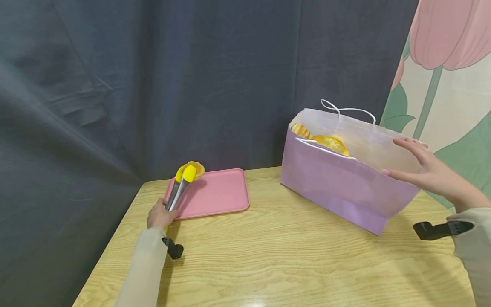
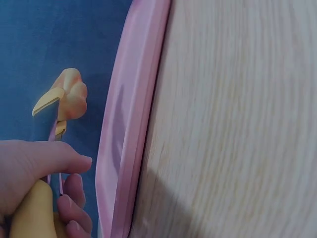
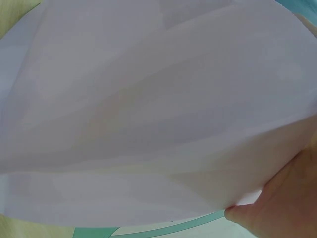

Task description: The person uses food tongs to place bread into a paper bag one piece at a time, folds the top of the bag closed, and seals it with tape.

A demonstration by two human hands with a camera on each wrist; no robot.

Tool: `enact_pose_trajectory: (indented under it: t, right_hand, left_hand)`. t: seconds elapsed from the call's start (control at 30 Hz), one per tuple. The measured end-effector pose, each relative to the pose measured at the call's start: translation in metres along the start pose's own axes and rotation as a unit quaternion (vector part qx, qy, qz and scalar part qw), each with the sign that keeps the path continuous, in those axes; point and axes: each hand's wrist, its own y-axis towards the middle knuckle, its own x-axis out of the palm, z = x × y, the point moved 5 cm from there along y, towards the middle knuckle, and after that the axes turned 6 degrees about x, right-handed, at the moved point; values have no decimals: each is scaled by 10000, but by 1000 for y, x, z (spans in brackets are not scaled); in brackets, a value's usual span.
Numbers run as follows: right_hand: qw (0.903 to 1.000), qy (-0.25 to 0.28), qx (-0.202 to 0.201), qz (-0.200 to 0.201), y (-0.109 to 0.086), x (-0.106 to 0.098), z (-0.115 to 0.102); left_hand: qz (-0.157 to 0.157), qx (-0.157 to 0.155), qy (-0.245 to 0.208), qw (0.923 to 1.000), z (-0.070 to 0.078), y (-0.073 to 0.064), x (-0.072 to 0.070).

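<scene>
My left hand (image 1: 160, 214) grips a pair of metal tongs (image 1: 176, 195) with yellow tips and a yellow handle part. Between the tips sits a small tan, lobed bread piece (image 2: 74, 94), held above the left end of a pink tray (image 1: 216, 194). At the right stands a lilac paper bag (image 1: 337, 181) with white cord handles, its mouth wide. My right hand (image 1: 433, 172) spreads across the bag's right end, thumb toward the near rim and fingers toward the far rim. In the right wrist view the thumb (image 3: 242, 213) touches the paper edge.
Inside the bag lie a golden bread (image 1: 331, 144) and a striped bread piece (image 1: 301, 130). The wooden table (image 1: 253, 251) reaches a dark curtain (image 1: 230, 85) behind. A tulip-patterned wall (image 1: 456, 85) is at the right.
</scene>
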Motion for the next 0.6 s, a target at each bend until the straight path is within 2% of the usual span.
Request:
enact_pose_trajectory:
  t: [0.23,0.47,0.6]
  right_hand:
    - [10000,-23,8,3,-1,1,-1]
    - [9999,-4,83,-72,-2,1,-3]
    - [10000,-3,54,-82,-4,1,-4]
  left_hand:
    - [-103,76,-620,9980,-6,-4,11]
    - [-212,100,-834,9962,-8,-8,20]
    - [-271,4,-938,9952,-5,-13,19]
